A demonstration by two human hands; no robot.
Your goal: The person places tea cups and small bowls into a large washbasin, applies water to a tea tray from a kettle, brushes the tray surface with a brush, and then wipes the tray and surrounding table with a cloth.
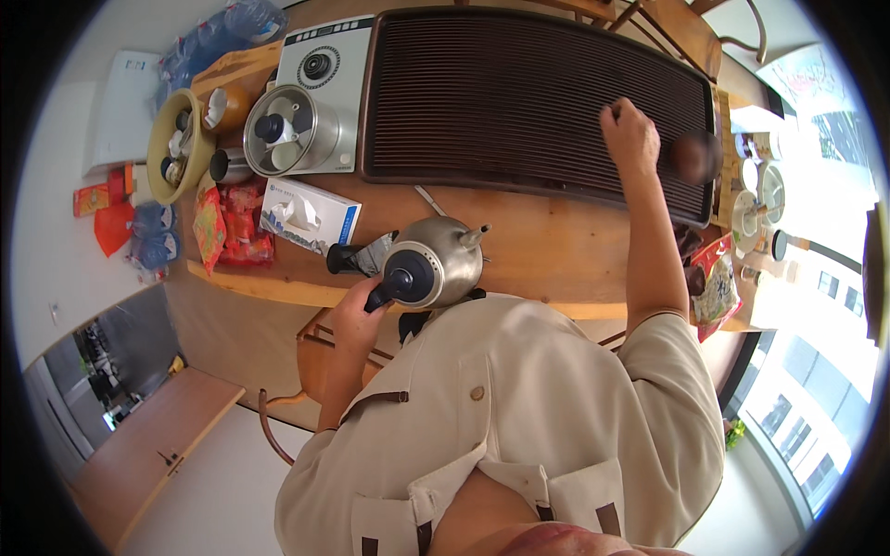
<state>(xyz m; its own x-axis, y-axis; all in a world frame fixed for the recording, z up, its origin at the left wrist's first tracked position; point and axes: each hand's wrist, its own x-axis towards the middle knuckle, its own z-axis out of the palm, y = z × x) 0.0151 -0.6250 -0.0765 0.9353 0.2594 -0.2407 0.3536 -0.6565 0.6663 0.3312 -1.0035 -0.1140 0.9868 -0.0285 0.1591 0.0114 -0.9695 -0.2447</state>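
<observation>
My left hand (358,316) grips the black handle of a brushed metal kettle (452,243). The kettle is held close to my chest at the table's front edge, its spout pointing right and its black lid facing me. My right hand (631,135) is over the right part of a dark slatted tea tray (500,104), fingers curled together. Nothing shows in its grasp, though the palm side is hidden. A round brown object (697,157), blurred, is just right of that hand at the tray's right end.
At left, a lidded glass-and-metal pot (323,135) stands on a white electric hob (327,42), near a tissue box (334,215), red packets (247,222) and a yellow tub (156,156). A food bag (719,288) and several jars (770,184) are at right. A wooden chair (320,361) stands behind left.
</observation>
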